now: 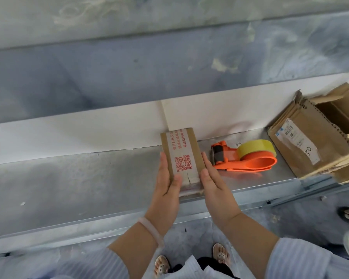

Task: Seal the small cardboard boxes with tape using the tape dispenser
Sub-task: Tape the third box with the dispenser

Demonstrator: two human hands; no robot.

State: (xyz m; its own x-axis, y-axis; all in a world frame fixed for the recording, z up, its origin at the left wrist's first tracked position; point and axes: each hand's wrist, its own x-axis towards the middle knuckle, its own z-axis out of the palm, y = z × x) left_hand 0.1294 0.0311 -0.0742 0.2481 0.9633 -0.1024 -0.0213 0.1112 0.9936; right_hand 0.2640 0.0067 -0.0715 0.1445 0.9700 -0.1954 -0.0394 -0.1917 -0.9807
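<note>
Now the small cardboard box (193, 152) sits pressed between left hand (167, 182) and right hand (214, 182), fingers flat along its sides, printed tape (179, 152) already across its top, the tape dispenser (244, 158) idle just right of the right hand, so this one looks nearly sealed.

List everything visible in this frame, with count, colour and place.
small brown cardboard box with red-printed tape: one, brown, between both hands
orange plastic tape dispenser: one, orange, lying on the shelf right of the box, untouched
yellow tape roll: one, yellow, on the dispenser
torn brown cardboard carton with white label: at least one, brown, shelf's right end
grey metal shelf: one, grey, across the frame
pale bracelet: one, left wrist
left hand: fingers flat along the box's left side
right hand: flat against its right side
</note>
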